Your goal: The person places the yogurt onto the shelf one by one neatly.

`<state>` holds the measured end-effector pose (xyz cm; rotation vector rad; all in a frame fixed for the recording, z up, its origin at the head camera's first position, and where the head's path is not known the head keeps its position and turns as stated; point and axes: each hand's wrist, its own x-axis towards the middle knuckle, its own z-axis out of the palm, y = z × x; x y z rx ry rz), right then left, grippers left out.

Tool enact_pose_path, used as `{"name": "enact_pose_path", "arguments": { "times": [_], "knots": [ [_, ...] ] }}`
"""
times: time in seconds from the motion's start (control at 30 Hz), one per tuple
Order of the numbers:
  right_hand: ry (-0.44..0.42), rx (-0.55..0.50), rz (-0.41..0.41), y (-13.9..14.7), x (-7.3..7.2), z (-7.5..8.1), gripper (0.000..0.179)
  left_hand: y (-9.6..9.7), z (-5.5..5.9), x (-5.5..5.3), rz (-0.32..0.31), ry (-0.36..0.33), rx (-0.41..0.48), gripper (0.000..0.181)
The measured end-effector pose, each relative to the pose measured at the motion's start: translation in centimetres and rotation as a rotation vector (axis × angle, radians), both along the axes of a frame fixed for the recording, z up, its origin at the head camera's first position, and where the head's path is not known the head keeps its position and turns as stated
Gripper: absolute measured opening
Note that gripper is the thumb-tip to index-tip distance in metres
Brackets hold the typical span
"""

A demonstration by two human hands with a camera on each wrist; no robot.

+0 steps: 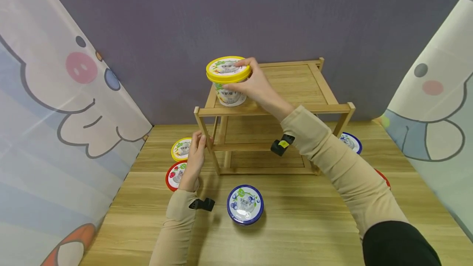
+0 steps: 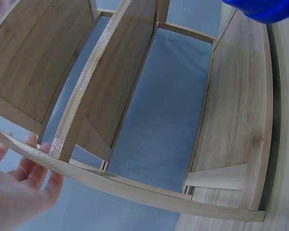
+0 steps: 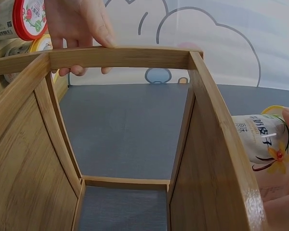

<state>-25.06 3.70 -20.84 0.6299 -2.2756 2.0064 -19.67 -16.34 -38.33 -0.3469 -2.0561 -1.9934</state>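
My right hand (image 1: 255, 87) grips a white tub with a yellow lid (image 1: 226, 93), thumb low on its side and fingers over the lid. This tub is upright at the left front corner of the top tier of a wooden shelf (image 1: 295, 83). In the right wrist view, the tub's printed side (image 3: 260, 144) shows beyond the shelf's edge. My left hand (image 1: 196, 159) holds the shelf's left front post; its fingers (image 2: 36, 175) curl around the wood in the left wrist view. In front of the shelf stands a tub with a blue lid (image 1: 245, 204).
Left of the shelf are another yellow-lidded tub (image 1: 181, 149) and a red-lidded tub (image 1: 175, 175), partly behind my left hand. At the right, a blue-lidded tub (image 1: 352, 143) and a red lid's edge (image 1: 384, 179) show past my sleeve. A grey wall (image 1: 258, 15) stands behind.
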Motion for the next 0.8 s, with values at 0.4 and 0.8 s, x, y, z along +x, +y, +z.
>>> {"name": "enact_pose_path", "arguments": {
  "times": [0.4,0.8],
  "knots": [
    [0.010,0.031,0.012,0.1,0.1,0.0,0.063,0.0,0.0,0.0,0.007,0.004,0.020,0.031],
    [0.093,0.135,-0.015,1.2,0.9,-0.1,0.064,-0.1,0.0,0.0,0.017,0.002,0.011,0.031]
  ]
}}
